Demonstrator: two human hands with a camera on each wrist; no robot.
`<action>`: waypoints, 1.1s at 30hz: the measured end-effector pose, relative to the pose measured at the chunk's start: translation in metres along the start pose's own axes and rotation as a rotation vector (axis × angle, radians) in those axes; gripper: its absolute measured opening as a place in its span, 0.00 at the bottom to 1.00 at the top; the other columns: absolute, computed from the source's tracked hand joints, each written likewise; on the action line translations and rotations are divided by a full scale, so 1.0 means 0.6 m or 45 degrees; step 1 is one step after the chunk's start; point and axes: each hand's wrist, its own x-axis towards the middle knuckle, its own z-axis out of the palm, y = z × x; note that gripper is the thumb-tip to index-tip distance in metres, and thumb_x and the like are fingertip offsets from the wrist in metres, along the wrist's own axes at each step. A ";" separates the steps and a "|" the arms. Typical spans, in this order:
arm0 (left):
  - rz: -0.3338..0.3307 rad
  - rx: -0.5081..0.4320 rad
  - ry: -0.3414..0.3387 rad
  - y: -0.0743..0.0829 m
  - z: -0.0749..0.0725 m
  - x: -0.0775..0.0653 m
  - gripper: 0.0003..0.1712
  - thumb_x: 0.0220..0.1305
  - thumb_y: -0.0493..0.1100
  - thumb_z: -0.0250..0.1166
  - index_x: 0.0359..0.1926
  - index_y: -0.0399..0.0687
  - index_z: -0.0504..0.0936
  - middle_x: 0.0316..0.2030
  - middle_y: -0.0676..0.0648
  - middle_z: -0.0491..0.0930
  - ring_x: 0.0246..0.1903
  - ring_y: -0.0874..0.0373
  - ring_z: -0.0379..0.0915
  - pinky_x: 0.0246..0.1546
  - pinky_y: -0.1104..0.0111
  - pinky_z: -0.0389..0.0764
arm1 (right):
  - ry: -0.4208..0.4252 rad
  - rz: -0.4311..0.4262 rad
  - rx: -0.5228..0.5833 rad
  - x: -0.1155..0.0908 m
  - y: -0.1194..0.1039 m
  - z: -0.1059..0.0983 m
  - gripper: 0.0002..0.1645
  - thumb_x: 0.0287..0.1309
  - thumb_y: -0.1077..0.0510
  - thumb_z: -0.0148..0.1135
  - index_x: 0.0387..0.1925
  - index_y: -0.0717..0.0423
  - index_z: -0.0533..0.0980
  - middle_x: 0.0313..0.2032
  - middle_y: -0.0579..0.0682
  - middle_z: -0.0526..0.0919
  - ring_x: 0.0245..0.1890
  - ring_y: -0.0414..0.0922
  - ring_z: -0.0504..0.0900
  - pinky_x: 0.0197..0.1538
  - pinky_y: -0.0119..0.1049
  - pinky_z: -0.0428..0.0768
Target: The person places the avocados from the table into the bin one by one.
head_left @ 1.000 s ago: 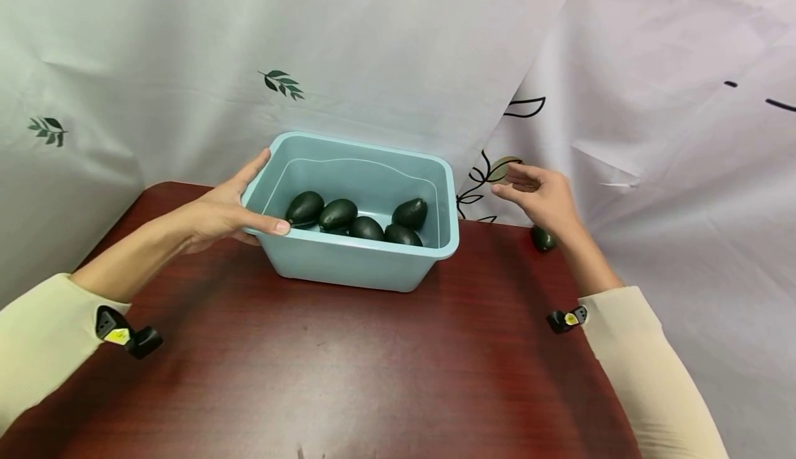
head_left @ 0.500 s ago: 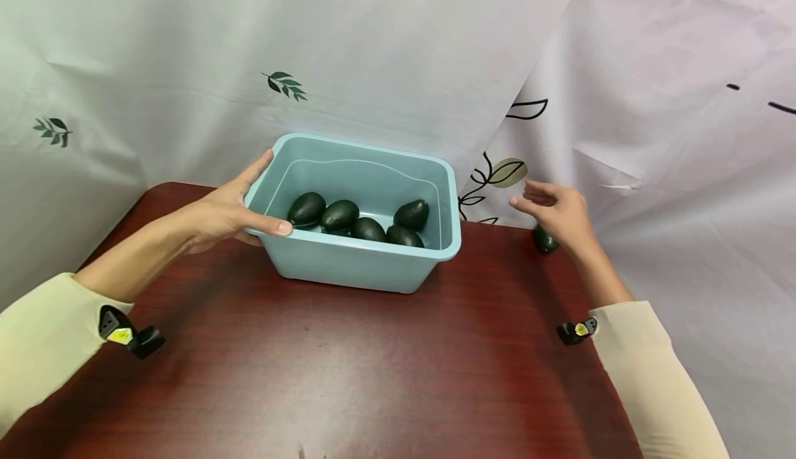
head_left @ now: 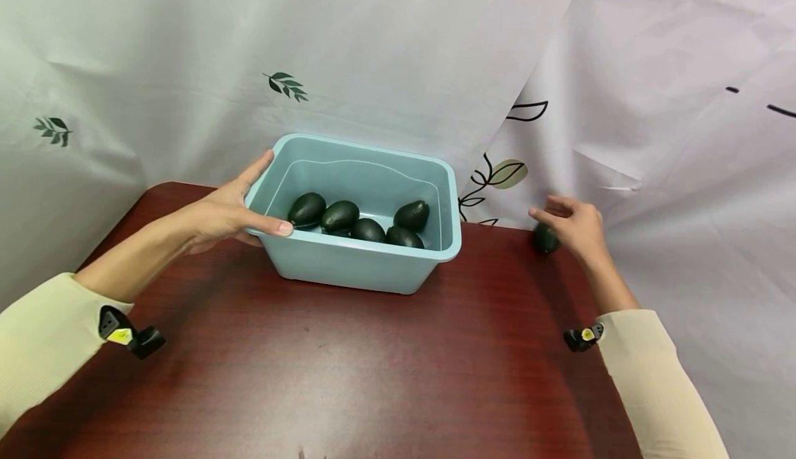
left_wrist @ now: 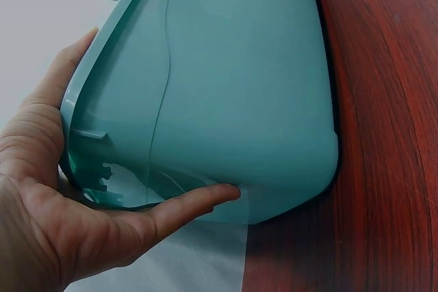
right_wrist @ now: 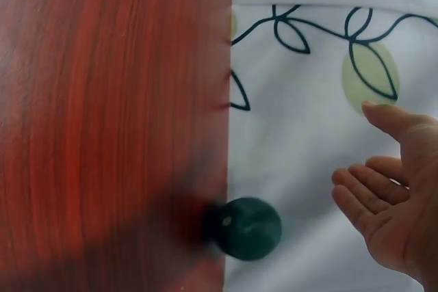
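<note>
A pale blue plastic bin (head_left: 348, 265) stands on the table with several dark green avocados (head_left: 340, 217) inside. My left hand (head_left: 214, 213) grips its left end, the thumb lying over the front rim and the other fingers along the side. In the left wrist view the bin's wall (left_wrist: 239, 87) fills the space beyond my left hand (left_wrist: 75, 217). To the right, a lone avocado (head_left: 544, 239) sits at the table's far edge. My right hand (head_left: 575, 227) hovers just above it, fingers loosely bent and holding nothing. The right wrist view shows a gap between this hand (right_wrist: 393, 196) and the avocado (right_wrist: 250, 229).
The reddish-brown wooden table (head_left: 348, 369) extends in front of the bin. Behind it hangs a white cloth (head_left: 398, 51) printed with leaves, close to the bin and the lone avocado.
My right hand has moved right and down, from beside the bin to the lone avocado. The left hand and the bin stay in place.
</note>
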 end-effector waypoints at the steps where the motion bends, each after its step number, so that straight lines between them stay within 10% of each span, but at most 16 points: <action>1: -0.001 -0.005 0.000 0.000 0.001 -0.001 0.80 0.69 0.42 0.79 0.90 0.85 0.23 0.88 0.37 0.46 0.81 0.32 0.56 0.60 0.36 0.89 | -0.006 0.008 -0.007 -0.001 0.005 0.001 0.45 0.71 0.33 0.76 0.74 0.61 0.81 0.68 0.62 0.87 0.72 0.61 0.84 0.74 0.57 0.80; 33: -0.006 0.000 0.003 -0.001 -0.001 0.002 0.80 0.69 0.43 0.80 0.89 0.86 0.22 0.89 0.37 0.44 0.82 0.33 0.55 0.60 0.36 0.89 | 0.082 0.335 0.060 0.001 0.065 0.016 0.50 0.75 0.41 0.73 0.84 0.64 0.68 0.76 0.68 0.79 0.77 0.66 0.79 0.80 0.61 0.76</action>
